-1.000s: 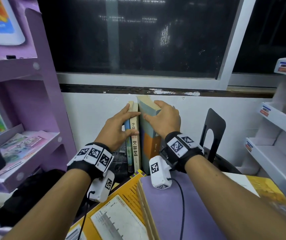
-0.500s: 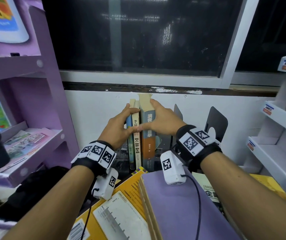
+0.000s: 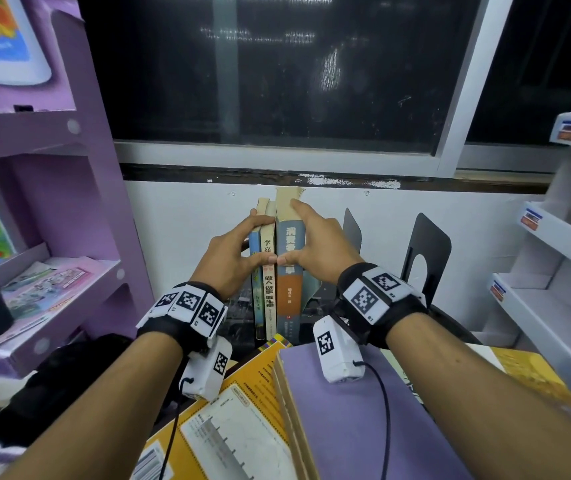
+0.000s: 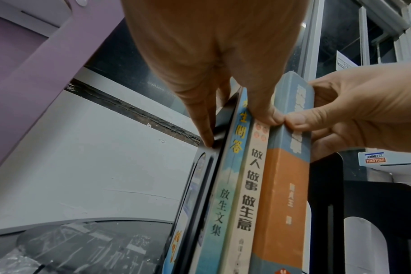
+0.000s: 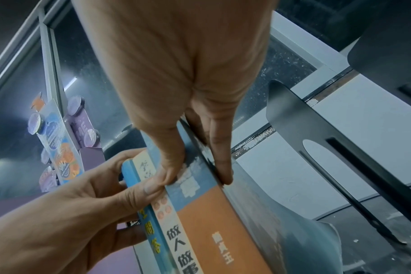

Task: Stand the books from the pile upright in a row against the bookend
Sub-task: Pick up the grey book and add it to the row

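Three books stand upright in a row by the wall: a thin blue book (image 3: 259, 306), a cream book (image 3: 269, 299) and a thick blue-and-orange book (image 3: 290, 292). A black bookend (image 4: 200, 185) stands against the blue book's left side; my left hand hides it in the head view. My left hand (image 3: 259, 239) pinches the bookend and the two thin books, thumb on the cream spine. My right hand (image 3: 297, 233) grips the thick book, thumb on its spine and fingers along its right cover. The two thumbs touch. The pile lies near me: a purple book (image 3: 346, 410) and a yellow book (image 3: 242, 393).
Two more black bookends (image 3: 351, 226) (image 3: 427, 251) stand to the right of the row. A purple shelf unit (image 3: 69, 202) rises on the left and white shelves (image 3: 554, 254) on the right. A dark window (image 3: 277, 81) is above the wall.
The thick book leaned to the left at its top; now it stands straight against the cream book. My right hand slid from its top edge down around it, and the thumbs met.
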Demonstrator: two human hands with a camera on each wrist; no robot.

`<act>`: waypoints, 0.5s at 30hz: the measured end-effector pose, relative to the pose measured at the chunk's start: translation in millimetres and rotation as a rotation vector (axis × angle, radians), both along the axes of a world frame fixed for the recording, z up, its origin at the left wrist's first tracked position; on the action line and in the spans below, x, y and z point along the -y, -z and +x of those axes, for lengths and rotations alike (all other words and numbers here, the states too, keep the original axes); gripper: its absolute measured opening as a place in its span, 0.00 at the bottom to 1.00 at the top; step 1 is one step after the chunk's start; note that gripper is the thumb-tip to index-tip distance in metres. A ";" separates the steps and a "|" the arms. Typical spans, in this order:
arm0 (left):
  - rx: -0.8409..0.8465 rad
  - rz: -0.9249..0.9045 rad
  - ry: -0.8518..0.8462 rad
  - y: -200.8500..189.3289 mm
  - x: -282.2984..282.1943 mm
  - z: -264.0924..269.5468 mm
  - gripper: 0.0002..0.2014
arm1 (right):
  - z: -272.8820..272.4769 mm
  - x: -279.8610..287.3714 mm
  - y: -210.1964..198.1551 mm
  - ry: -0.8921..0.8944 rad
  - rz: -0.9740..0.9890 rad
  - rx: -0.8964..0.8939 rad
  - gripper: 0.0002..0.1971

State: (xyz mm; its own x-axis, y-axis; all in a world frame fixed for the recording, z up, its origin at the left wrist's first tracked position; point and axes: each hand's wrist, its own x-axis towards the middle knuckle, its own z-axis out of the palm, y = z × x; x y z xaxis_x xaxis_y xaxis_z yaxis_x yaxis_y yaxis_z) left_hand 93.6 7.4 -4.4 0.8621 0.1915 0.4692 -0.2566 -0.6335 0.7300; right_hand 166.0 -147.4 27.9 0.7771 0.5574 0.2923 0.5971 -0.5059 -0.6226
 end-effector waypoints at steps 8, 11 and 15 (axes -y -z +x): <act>-0.026 -0.044 0.029 2.1 -4.8 2.2 0.22 | 5.5 -4.4 2.6 0.024 0.025 0.005 0.51; -0.040 -0.045 0.024 3.0 -5.3 1.3 0.23 | 5.8 -8.0 2.5 0.033 0.000 0.014 0.50; -0.050 -0.044 0.017 2.4 -5.4 -1.1 0.25 | 6.0 -11.9 1.6 0.037 -0.029 0.027 0.50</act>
